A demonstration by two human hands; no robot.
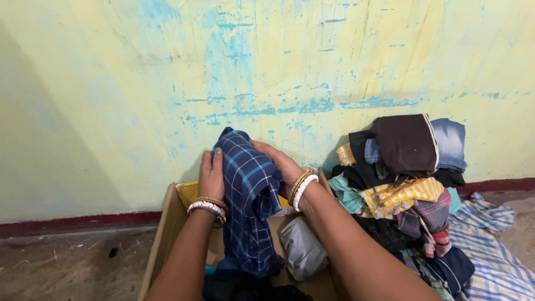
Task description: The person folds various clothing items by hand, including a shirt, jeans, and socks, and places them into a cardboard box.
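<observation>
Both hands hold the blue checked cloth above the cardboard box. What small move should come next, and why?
Probably lower the blue checked cloth a little into the cardboard box. The left hand and right hand grip its top over the box, and its lower end already hangs inside, beside a grey bundle.

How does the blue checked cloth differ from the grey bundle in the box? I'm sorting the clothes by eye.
The blue checked cloth is dark with light grid lines; the grey bundle is plain. The cloth hangs loose, gripped at its top by the left hand and right hand; the bundle lies untouched in the box. The cloth rises above the box's rim; the bundle sits below it. Both are fabric.
</observation>
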